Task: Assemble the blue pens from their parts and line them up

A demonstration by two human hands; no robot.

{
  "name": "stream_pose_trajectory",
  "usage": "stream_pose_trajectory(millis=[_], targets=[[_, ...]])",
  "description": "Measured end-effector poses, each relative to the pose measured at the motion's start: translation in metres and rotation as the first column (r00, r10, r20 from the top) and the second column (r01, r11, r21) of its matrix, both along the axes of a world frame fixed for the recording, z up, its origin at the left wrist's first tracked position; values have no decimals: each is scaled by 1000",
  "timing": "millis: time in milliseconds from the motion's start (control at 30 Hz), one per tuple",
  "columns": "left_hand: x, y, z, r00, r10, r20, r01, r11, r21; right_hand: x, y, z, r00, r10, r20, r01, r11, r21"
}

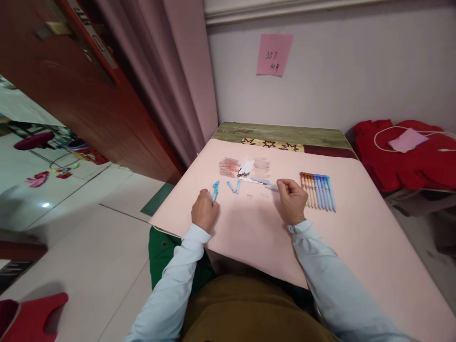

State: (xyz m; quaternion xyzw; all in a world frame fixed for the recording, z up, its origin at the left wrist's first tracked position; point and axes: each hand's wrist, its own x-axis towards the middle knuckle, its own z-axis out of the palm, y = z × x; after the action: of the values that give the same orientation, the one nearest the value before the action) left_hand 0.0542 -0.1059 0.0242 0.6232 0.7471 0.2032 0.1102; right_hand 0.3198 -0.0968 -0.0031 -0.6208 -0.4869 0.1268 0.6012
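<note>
My left hand [205, 211] rests at the table's left side, its fingers closed around a short bright blue pen piece [214, 195]. Just beyond it lie small blue pen parts [215, 184]. My right hand [292, 201] is pinched, and a pale blue pen barrel [271, 188] extends left from its fingertips. Two blue tube pieces [233, 186] lie between the hands. Behind them are a pile of reddish-brown clear parts [229, 167], white refills with black ends [245, 168], pale clear parts [261, 167] and bluish barrels [260, 181].
To the right of my right hand, several brown, blue and turquoise pens [318, 191] lie in a row. Tiny bits [250, 196] lie on the pink-covered table [249, 237]. Red cloth [402, 161] with a white cable is at the right; a brown door [117, 95] stands left.
</note>
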Motion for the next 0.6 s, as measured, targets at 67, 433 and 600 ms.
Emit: stream_pose_trajectory(millis=[67,433,600], targets=[[4,-1,-1,976,-27,215,7,995,96,0,0,0,1000,9,-8,-9,1000,2],[57,4,-10,-189,30,982,320,947,32,6,5,-3,999,-14,30,16,997,-75],[53,12,-27,-374,88,923,282,959,23,14,8,-5,990,-35,140,61,981,-185]])
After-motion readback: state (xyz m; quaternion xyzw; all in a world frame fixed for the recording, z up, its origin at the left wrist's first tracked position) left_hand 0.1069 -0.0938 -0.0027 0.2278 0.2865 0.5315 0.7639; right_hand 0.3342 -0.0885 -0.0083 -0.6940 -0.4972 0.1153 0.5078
